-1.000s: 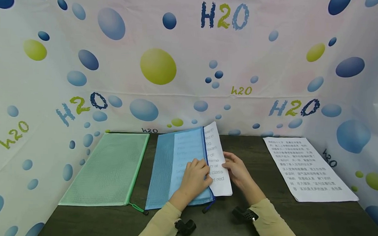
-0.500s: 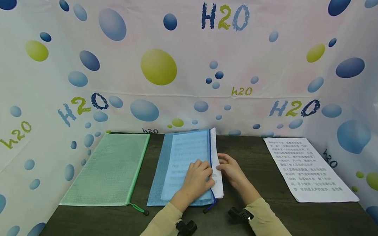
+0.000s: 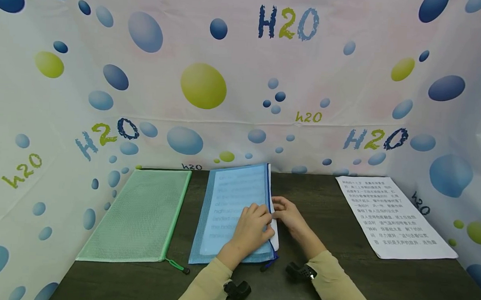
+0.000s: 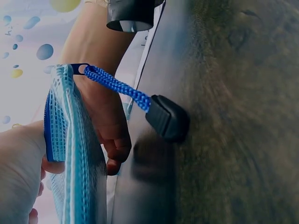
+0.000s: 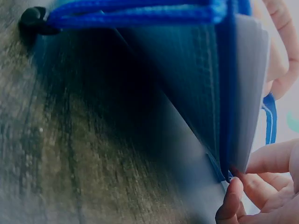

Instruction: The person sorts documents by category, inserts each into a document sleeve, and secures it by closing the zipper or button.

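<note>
The left hand [image 3: 251, 226] is gripping the open edge of a blue mesh pouch [image 3: 230, 190], which is resting on the dark table [image 3: 372, 281]; the right hand [image 3: 293, 218] is pinching papers [image 5: 250, 84] jutting slightly from it. A green pouch [image 3: 141, 217] is lying left of it, a printed sheet [image 3: 394, 219] well right.

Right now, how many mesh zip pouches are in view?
2: the green pouch lies on the left, and the blue pouch is in the middle, held by the left hand. Any lying underneath them would be hidden.
</note>
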Demonstrator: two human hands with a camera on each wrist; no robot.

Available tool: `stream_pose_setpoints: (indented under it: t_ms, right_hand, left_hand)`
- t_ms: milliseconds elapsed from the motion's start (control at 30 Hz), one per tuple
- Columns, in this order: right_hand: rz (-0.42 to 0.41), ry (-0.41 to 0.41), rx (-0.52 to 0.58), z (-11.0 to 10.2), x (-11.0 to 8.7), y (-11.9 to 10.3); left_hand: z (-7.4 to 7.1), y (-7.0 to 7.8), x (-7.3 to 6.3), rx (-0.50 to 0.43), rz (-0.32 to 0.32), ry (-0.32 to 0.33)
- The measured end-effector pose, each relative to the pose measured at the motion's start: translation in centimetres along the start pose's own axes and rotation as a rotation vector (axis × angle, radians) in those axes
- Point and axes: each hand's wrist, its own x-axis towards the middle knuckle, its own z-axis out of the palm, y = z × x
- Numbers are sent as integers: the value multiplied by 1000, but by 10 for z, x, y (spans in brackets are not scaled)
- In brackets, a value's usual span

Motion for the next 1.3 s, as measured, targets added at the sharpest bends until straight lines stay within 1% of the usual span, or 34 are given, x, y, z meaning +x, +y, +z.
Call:
stream_pose_setpoints:
  t_ms: [233,367,400,500,600,633,700,800,933,1033,1200,1300]
  right_hand:
    - [-40,-56,-92,4,1,2]
    - [-70,-80,-122,7,1,4]
    - [-71,-84,-124,8,-1,-1]
    - [-82,-86,-119,9,-2,0]
    - [-84,-80,-128,10,-2,1]
    - [-88,-78,-131,10,1,6]
    - [-81,-76,-150,10,1,6]
    - [-66,-75,-187,9,-1,5]
    - [-41,-60,-214,5,-4,3]
    - [-38,-53,-223,1,-6,2]
    - [-39,-62,-239,-6,-12,0]
    - [-40,-74,-245,-12,-17,-1]
  left_hand:
    - [0,0,-2,18,23,0]
    - [0,0,-3,-1,39,-21]
    - [0,0,-3,-12,43,-30]
    - [0,1,-4,-34,62,-35]
    - [2,1,-5,-40,86,-13]
    - [3,0,-5,-38,93,0]
    - [4,-1,-5,-37,91,23]
    - [4,-1,-5,-42,59,50]
    - [5,-2,-6,-60,-27,85]
    - [7,-3,-6,-90,-91,113]
    - [10,-5,-7,-120,-145,185]
    - [11,-5,-6,-131,-177,217]
